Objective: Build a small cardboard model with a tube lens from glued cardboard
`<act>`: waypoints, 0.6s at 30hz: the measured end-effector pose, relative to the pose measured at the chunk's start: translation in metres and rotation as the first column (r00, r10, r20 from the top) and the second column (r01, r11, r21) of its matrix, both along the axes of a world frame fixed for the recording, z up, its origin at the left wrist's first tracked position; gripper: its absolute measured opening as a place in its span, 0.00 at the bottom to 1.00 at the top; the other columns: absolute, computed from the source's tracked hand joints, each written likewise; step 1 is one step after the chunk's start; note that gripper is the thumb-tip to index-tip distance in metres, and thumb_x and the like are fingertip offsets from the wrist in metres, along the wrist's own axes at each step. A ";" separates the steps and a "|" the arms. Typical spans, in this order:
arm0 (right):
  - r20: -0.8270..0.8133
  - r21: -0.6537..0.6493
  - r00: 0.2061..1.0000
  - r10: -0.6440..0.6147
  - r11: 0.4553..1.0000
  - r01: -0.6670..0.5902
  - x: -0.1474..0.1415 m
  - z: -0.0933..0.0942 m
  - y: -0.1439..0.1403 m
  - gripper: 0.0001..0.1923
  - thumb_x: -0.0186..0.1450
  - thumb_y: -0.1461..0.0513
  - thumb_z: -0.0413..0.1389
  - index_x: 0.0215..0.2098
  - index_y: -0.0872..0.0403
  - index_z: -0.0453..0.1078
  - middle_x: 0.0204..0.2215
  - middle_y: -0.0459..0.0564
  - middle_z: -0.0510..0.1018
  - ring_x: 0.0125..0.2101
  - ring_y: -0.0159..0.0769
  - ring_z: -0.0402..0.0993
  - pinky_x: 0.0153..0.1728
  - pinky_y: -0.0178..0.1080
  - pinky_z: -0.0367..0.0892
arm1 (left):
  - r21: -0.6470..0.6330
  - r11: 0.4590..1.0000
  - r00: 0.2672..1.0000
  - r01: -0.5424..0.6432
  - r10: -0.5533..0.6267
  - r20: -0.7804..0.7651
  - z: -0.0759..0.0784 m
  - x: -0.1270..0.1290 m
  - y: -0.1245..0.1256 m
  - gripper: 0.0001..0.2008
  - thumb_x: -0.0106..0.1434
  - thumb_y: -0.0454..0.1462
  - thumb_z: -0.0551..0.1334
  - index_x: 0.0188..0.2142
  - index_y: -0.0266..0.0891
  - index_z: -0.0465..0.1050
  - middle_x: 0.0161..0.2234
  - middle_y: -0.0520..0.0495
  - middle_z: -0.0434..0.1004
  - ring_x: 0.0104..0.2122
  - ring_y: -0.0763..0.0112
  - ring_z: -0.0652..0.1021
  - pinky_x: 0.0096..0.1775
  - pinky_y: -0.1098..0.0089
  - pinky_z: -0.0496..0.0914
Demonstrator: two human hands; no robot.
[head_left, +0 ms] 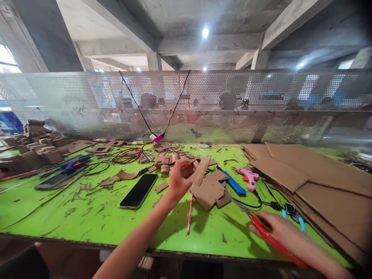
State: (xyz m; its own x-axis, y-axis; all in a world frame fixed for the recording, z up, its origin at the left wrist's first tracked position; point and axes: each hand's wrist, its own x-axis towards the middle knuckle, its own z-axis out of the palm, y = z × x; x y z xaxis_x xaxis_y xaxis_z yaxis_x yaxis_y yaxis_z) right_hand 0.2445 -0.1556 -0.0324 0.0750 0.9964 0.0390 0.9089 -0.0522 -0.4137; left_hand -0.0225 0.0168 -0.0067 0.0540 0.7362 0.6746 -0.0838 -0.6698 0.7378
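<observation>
In the middle of the head view, my left hand (180, 179) pinches a narrow cardboard strip (201, 171) above the table. Irregular cardboard pieces (209, 190) lie just below it. At the lower right, my right hand (280, 228) is closed round red-handled scissors (266, 231), blades pointing up and left. Exactly how far the blades are apart is blurred. A red pencil (190, 215) rests between my hands. Right behind my left hand sits a small assembled cardboard model (168, 162). A blue utility knife (232, 182) lies beyond the cardboard pieces.
A black phone (138, 191) lies left of my arm. A pink glue gun (247, 176) and keys (287, 208) are on the right, beside stacked cardboard sheets (314, 170). Cardboard models (43, 151), a blue glue gun (75, 164) and cables occupy the left. A perforated metal screen (203, 104) stands behind.
</observation>
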 end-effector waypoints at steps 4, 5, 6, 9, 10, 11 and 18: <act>0.164 -0.097 0.987 -0.007 0.995 0.024 0.020 0.008 0.016 0.20 0.56 0.51 0.57 0.42 0.52 0.76 0.40 0.56 0.80 0.39 0.50 0.76 0.38 0.44 0.68 | -0.458 0.858 0.971 0.233 -0.229 0.066 0.008 0.000 0.006 0.25 0.45 0.44 0.72 0.38 0.38 0.65 0.30 0.47 0.79 0.31 0.68 0.80 0.35 0.69 0.75; 0.170 -0.084 0.985 0.000 0.996 0.014 0.022 0.013 0.019 0.20 0.56 0.51 0.57 0.42 0.52 0.76 0.40 0.56 0.80 0.39 0.49 0.76 0.38 0.43 0.68 | -0.519 0.810 0.960 0.272 -0.266 0.089 0.009 -0.001 0.007 0.26 0.45 0.45 0.72 0.39 0.38 0.65 0.30 0.47 0.80 0.30 0.68 0.80 0.34 0.70 0.75; 0.182 -0.053 0.983 -0.005 0.998 0.015 0.021 0.019 0.021 0.19 0.57 0.51 0.56 0.42 0.52 0.76 0.40 0.56 0.80 0.39 0.49 0.76 0.38 0.42 0.68 | -0.559 0.773 0.951 0.300 -0.291 0.107 0.009 -0.002 0.008 0.27 0.45 0.46 0.72 0.40 0.37 0.66 0.32 0.45 0.80 0.30 0.69 0.80 0.34 0.70 0.75; 0.231 0.147 0.967 -0.111 0.986 0.078 0.002 0.044 0.035 0.19 0.60 0.50 0.53 0.40 0.52 0.75 0.41 0.56 0.80 0.39 0.50 0.76 0.35 0.43 0.68 | -0.604 0.726 0.934 0.329 -0.345 0.094 0.009 -0.003 0.007 0.28 0.45 0.47 0.72 0.42 0.36 0.69 0.37 0.42 0.80 0.33 0.68 0.80 0.34 0.72 0.74; 0.211 0.209 0.969 -0.130 0.974 0.085 -0.008 0.054 0.043 0.17 0.61 0.50 0.53 0.39 0.51 0.75 0.39 0.55 0.80 0.37 0.49 0.76 0.34 0.43 0.68 | -0.611 0.717 0.928 0.334 -0.364 0.080 0.009 -0.003 0.006 0.28 0.45 0.47 0.72 0.43 0.36 0.70 0.38 0.41 0.80 0.34 0.68 0.80 0.34 0.72 0.74; 0.150 0.251 0.985 -0.091 0.967 0.051 -0.019 0.062 0.052 0.15 0.61 0.51 0.53 0.38 0.50 0.74 0.38 0.53 0.80 0.36 0.46 0.77 0.33 0.41 0.68 | -0.619 0.706 0.920 0.346 -0.384 0.076 0.009 -0.002 0.005 0.28 0.45 0.47 0.72 0.42 0.35 0.71 0.39 0.40 0.79 0.34 0.67 0.80 0.34 0.72 0.74; -0.472 0.345 0.859 0.198 0.938 -0.027 -0.078 0.057 0.121 0.22 0.59 0.49 0.58 0.45 0.54 0.68 0.37 0.54 0.80 0.33 0.38 0.78 0.31 0.39 0.72 | -0.423 0.861 0.958 0.282 -0.280 0.067 0.005 0.009 -0.003 0.27 0.46 0.44 0.72 0.43 0.35 0.70 0.41 0.41 0.79 0.40 0.63 0.79 0.43 0.65 0.74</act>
State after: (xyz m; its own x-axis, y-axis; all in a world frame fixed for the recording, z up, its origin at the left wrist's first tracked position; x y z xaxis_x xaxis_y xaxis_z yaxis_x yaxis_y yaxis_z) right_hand 0.1662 -0.0351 0.0241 0.0573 0.9385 0.3404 0.5709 0.2488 -0.7824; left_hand -0.0135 0.0135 -0.0019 0.3001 0.9047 0.3023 -0.2241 -0.2412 0.9443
